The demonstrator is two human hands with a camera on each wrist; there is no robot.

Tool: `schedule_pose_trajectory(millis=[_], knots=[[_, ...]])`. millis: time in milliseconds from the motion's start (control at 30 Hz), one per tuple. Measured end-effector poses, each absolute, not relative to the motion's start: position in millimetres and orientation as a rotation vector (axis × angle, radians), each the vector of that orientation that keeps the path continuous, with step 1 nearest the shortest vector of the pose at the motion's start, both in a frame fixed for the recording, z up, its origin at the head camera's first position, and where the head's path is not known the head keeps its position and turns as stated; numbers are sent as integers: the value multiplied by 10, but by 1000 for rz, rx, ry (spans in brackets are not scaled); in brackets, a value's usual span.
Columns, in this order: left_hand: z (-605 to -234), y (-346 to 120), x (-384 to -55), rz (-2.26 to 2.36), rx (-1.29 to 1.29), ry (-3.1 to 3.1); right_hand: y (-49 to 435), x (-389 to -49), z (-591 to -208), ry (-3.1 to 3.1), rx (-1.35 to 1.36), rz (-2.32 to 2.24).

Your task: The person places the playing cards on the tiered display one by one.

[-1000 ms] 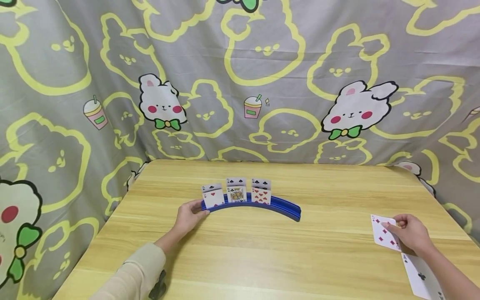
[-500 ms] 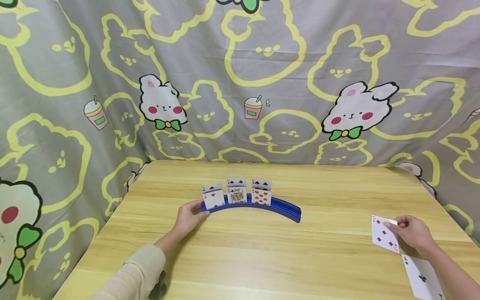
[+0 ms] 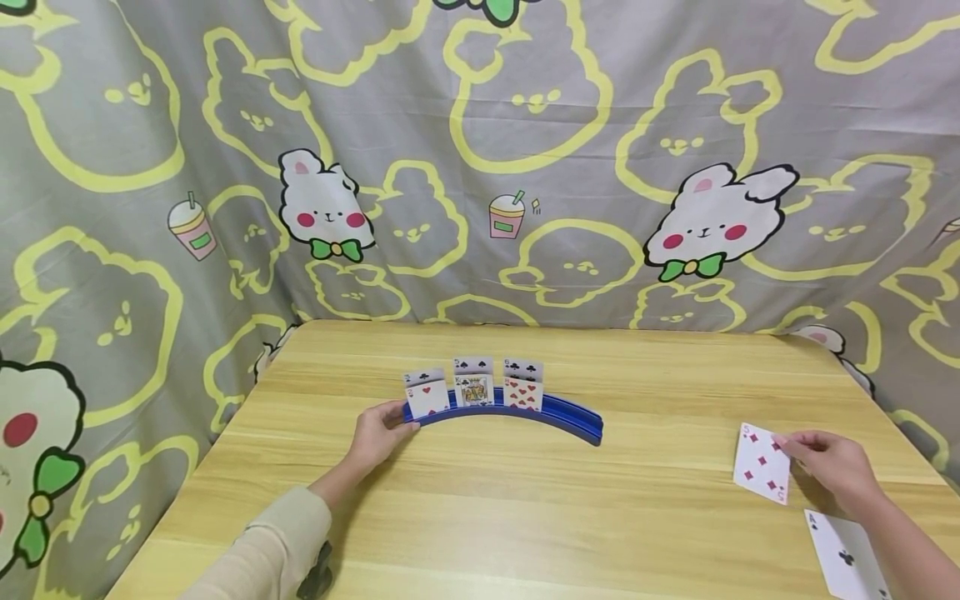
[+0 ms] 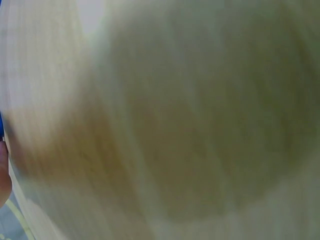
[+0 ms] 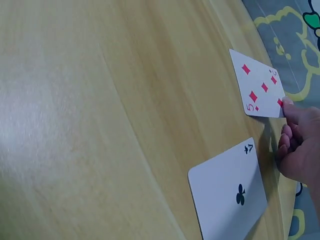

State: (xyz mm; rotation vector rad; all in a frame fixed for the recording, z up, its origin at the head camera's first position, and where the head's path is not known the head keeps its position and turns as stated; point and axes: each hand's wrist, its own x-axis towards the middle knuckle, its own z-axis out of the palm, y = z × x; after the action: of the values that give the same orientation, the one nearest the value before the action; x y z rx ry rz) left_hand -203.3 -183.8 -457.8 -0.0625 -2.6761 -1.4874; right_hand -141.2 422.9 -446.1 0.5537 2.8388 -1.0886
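Note:
At the right of the head view, my right hand pinches the five of diamonds by its right edge, thumb on the face. The ace of clubs lies face up on the table just below that hand. My left hand holds the left end of a curved blue card holder. Two rows of cards stand in it: in front, a two of hearts, a king of clubs and an eight of hearts; behind them, club cards with their lower parts hidden.
The wooden table reaches back to a grey patterned curtain, which also hangs along the left and right sides. A small dark object shows beside the left sleeve.
My right hand has lifted the five of diamonds slightly to the left and turned it, away from the ace of clubs. The left hand and the card holder have stayed put.

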Motion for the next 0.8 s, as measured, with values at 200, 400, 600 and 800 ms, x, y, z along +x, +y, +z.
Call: schedule_pose_trajectory(millis=[200,400,600,800], knots=[[-4574,-1836,-2035,-1498,-61,-2675,4156,-1420,-4377,2825,546,-1130],[-4566,-1829,-2036,-1513,-57,-2675,4101,-1434,-4301,2836,526,-1189],[-4565,-1829,-2033,-1511,-64,-2679,4035,-1438,-4231,2840,556,-1195],[-4553,-1828,-2032,-1526,-61,-2669,3947,-1433,-4147,2821,523,-1282]])
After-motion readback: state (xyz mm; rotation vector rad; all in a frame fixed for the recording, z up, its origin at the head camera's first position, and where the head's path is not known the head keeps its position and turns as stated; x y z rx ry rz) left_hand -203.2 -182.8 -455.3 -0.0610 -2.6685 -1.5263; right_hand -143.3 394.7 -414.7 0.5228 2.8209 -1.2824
